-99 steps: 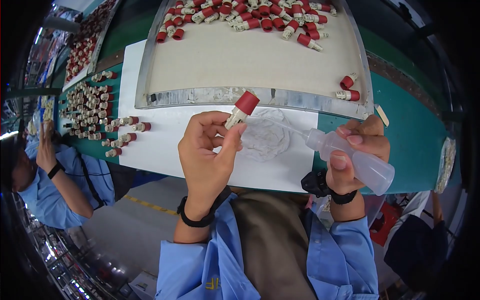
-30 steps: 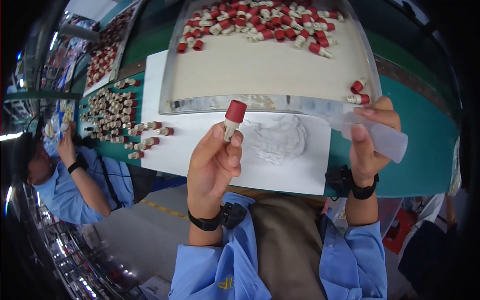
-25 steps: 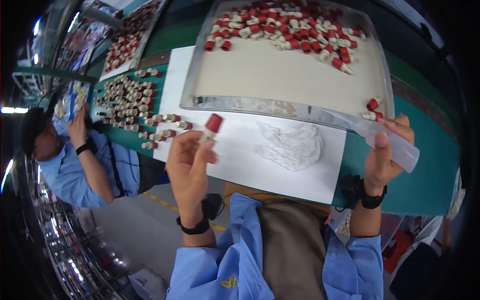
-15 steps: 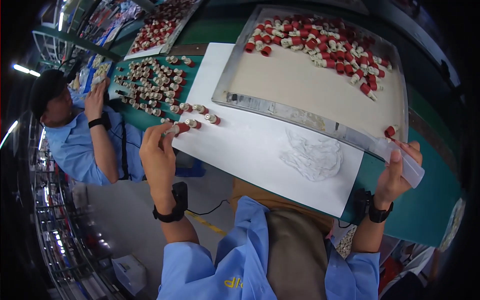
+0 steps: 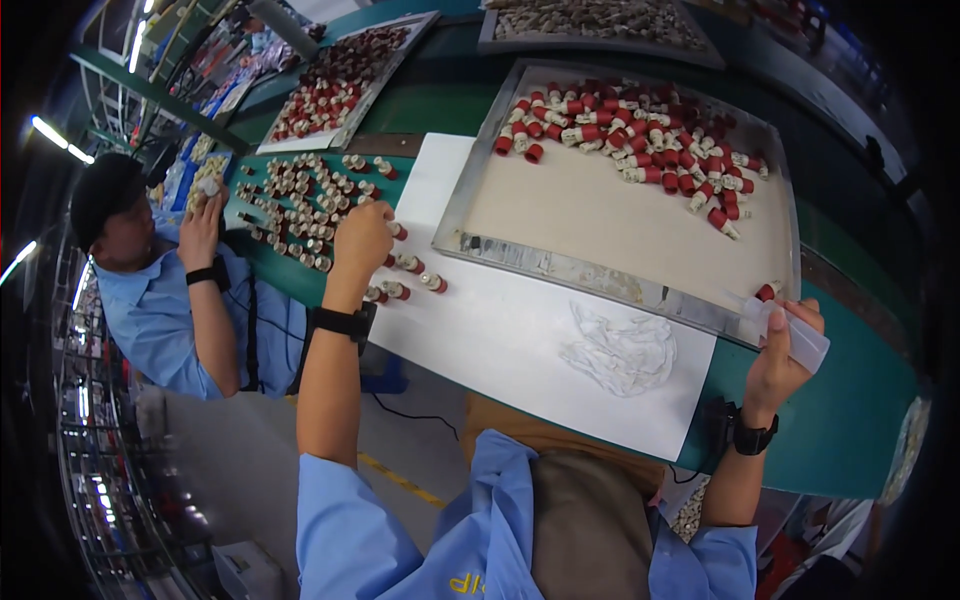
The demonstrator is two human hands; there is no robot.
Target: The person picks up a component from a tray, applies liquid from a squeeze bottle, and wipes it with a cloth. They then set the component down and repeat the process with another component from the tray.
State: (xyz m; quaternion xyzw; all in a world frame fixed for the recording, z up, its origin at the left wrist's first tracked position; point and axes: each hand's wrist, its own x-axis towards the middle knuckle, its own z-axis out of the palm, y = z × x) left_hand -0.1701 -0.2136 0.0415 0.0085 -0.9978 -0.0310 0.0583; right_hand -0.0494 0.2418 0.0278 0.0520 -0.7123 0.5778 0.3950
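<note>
My left hand point(image 5: 363, 240) — among standing red-and-cream pieces point(image 5: 325, 203), grip hidden, can't tell | my right hand point(image 5: 776, 374) — gripping a translucent bottle point(image 5: 806, 345) | crumpled cloth point(image 5: 622, 350) between them

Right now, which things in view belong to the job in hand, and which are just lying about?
Seemingly in use:
translucent bottle in the right hand
red-and-cream pieces by the left hand
metal-edged tray holding more pieces

Seemingly lying about:
crumpled white cloth, untouched
pale bin on the floor
farther tray of greyish pieces
</note>
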